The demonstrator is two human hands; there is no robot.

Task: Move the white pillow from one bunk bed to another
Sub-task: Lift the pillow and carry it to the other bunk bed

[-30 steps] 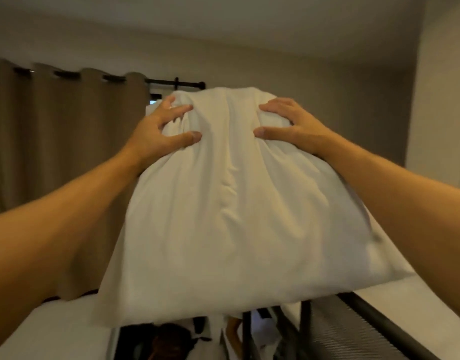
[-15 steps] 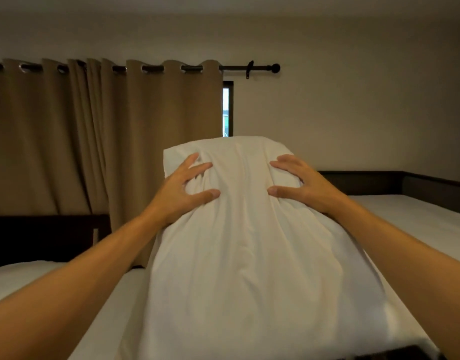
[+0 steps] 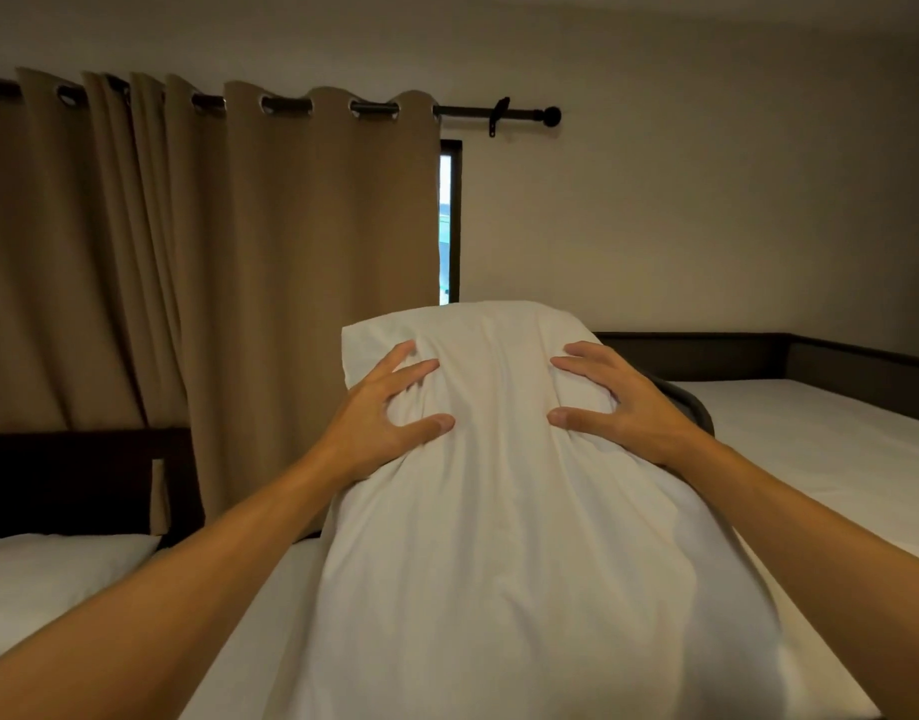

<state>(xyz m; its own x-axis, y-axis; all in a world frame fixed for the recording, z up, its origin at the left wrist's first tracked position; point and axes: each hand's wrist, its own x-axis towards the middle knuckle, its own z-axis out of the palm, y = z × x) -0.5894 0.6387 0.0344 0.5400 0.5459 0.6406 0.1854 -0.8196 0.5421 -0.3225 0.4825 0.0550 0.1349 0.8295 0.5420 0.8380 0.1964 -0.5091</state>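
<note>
The white pillow [image 3: 504, 537] fills the middle of the head view, held out in front of me with its far end raised. My left hand [image 3: 382, 407] grips its upper left part, fingers dug into the fabric. My right hand [image 3: 621, 405] grips the upper right part the same way. Under and beyond the pillow lies an upper bunk bed [image 3: 821, 449] with a white sheet and a dark frame along the wall. The pillow's lower end hides the near part of that mattress.
A second white mattress or pillow [image 3: 47, 574] lies at the lower left, with a dark headboard [image 3: 68, 480] behind it. Brown curtains [image 3: 213, 283] hang on a black rod [image 3: 499, 114] over a window. A plain wall [image 3: 707, 226] closes the right.
The view has dropped from the ceiling toward the beds. The pillow has come lower and farther forward over the right mattress, with both hands keeping the same hold.
</note>
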